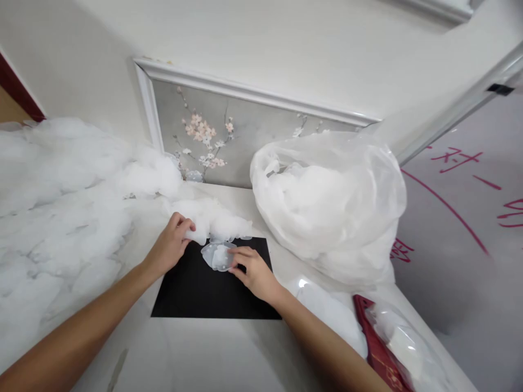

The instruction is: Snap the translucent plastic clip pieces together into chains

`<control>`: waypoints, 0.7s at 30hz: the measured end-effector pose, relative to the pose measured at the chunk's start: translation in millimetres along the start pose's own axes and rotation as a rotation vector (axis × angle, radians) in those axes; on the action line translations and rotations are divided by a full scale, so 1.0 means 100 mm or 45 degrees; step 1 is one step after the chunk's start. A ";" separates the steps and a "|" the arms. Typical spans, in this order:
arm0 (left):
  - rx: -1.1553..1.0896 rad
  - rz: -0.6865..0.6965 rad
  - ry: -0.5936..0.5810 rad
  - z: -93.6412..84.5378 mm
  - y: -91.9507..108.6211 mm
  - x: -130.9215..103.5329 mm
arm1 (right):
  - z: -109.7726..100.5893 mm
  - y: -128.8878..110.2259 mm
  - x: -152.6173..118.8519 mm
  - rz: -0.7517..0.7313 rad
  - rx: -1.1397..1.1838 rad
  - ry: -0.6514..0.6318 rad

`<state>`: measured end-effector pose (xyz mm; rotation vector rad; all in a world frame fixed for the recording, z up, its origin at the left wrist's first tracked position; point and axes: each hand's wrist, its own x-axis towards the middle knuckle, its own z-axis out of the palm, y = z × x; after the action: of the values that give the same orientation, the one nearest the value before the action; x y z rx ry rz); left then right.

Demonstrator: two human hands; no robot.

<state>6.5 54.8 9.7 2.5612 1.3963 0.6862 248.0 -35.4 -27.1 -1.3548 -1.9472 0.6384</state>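
Observation:
My right hand [252, 270] pinches the right edge of a thin, translucent white piece [218, 256] with a whiter patch in its middle. The piece is over the upper part of a black mat [216, 296]. My left hand [174, 242] has its fingers closed at the left end of a small heap of fluffy white material [218, 218], gripping a bit of it. This heap lies along the mat's far edge and partly covers it. What exactly the white pieces are made of, I cannot tell.
A large pile of similar white material [65, 218] spreads over the left side. At the right stands a clear plastic bag [327, 212] full of it. Nearer me lie a dark red item [373, 337] and another clear bag [408, 343]. A whiteboard [453, 261] borders the right.

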 end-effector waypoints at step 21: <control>-1.232 -0.774 -0.215 -0.40 0.32 -0.34 | 0.06 0.03 -0.21 0.901 1.764 -0.087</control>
<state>-2.9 5.5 44.9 1.3375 1.2391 0.7445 249.9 -54.4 -38.5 -0.9604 -0.5481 1.8783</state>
